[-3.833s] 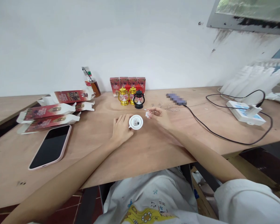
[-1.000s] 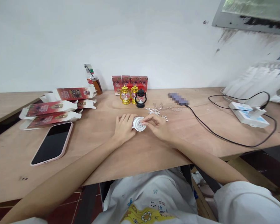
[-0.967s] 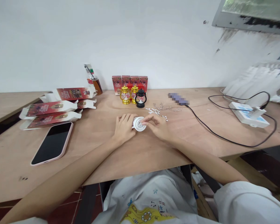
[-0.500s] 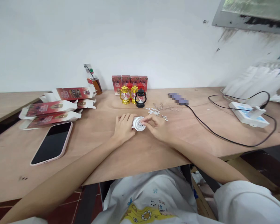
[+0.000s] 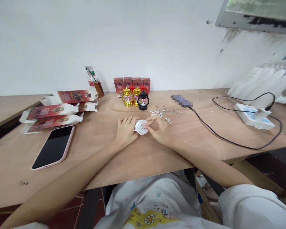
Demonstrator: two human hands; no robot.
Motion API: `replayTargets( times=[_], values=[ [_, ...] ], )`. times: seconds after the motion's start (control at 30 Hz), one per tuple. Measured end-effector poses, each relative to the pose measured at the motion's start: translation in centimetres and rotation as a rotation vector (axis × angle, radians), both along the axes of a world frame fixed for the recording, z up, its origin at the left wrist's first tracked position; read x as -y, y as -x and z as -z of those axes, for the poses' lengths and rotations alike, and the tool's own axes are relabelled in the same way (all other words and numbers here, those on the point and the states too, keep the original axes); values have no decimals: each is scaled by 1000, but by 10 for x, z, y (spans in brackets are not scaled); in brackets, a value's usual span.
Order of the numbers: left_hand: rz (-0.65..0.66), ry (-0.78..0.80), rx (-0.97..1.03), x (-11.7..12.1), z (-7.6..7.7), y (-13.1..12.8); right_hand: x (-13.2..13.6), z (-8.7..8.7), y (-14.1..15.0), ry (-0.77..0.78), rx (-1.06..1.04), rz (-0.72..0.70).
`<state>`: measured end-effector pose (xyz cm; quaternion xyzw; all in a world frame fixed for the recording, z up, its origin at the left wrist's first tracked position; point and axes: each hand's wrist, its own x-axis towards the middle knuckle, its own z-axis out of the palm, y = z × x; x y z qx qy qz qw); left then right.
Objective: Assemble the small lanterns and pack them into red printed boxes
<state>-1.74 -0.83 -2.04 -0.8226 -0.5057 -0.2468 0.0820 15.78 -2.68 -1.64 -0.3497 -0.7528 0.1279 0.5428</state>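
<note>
My left hand (image 5: 127,129) is wrapped round a small white round piece (image 5: 140,128) that looks like a lantern lying with its ringed base towards me. Thumb and forefinger of my right hand (image 5: 158,128) are pinched together at the middle of that base; whatever lies between the fingertips is too small to make out. Just beyond the hands lie several button cells (image 5: 168,120), small white tabs (image 5: 153,112) and thin metal wire pieces (image 5: 165,109). Behind them stand a black lantern (image 5: 143,101) and gold lanterns (image 5: 127,98), with red ones partly hidden.
Red cartons (image 5: 119,86) stand against the wall. Opened flat boxes (image 5: 52,111) and a phone (image 5: 53,148) lie on the left, near a bottle (image 5: 98,88) of amber liquid. On the right, a black cable (image 5: 212,132) loops from a blurred purplish device (image 5: 181,101) to a power strip (image 5: 254,117).
The right fingertips have shifted very slightly on the white base. Both hands stay in place otherwise, and the camera view moves a touch.
</note>
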Motion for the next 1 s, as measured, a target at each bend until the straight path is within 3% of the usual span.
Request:
replayTargets(
  times=[0.13,0.3,0.67,0.8,1.0],
  values=[
    [4,2,1,1,-2,0,-3,-2,0,0,-83,5],
    [-6,3,-57,2,-3,0,-8,-4,-2,235,-104,-202],
    [20,-82,-152,0,0,4,-9,-2,0,289,-122,-178],
    [3,-71,-118,-1,0,4,-8,-4,-2,244,-73,-158],
    [-2,-33,-64,-1,-1,4,-9,-3,-8,16,120,-152]
  ],
)
